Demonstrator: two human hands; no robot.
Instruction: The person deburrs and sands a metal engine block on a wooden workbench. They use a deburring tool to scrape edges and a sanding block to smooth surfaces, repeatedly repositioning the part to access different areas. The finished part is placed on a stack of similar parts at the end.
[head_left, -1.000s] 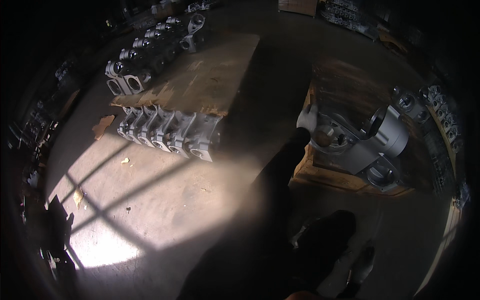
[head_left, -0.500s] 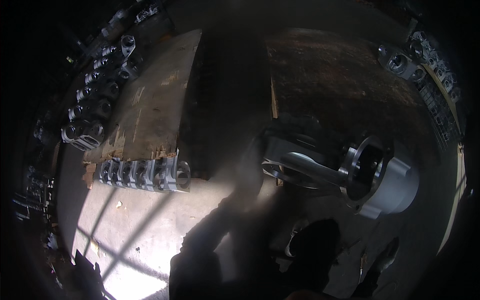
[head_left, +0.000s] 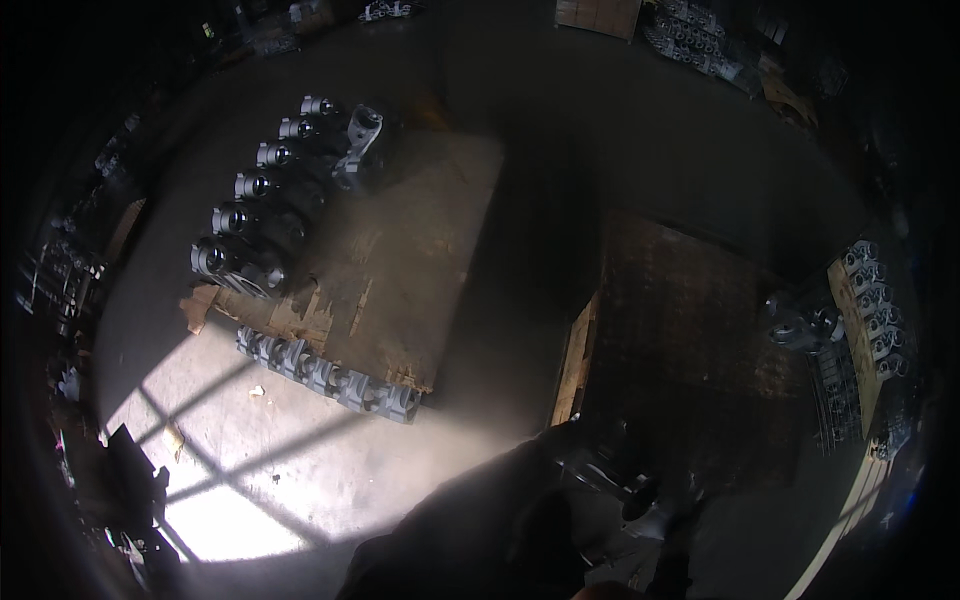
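A grey metal casting (head_left: 625, 485) hangs low in deep shadow, close against my dark-clothed body, just off the near edge of a dark wooden pallet (head_left: 690, 330). A dark sleeve (head_left: 470, 510) reaches up from the lower edge to the casting. A pale patch under the casting may be a gloved hand (head_left: 655, 520). My hands are lost in the dark, so which one grips it is unclear.
To the left lies a lighter wooden board (head_left: 420, 250) with a row of round grey castings (head_left: 250, 220) along its far side and smaller castings (head_left: 330, 375) along its front edge. More castings (head_left: 800, 320) and a loaded board (head_left: 865, 300) sit at right. Sunlight falls on the concrete floor (head_left: 250, 480).
The view has swung: the large casting, seen big over the dark pallet, is now low, small and close to my body. The left board with its castings has come back into full view.
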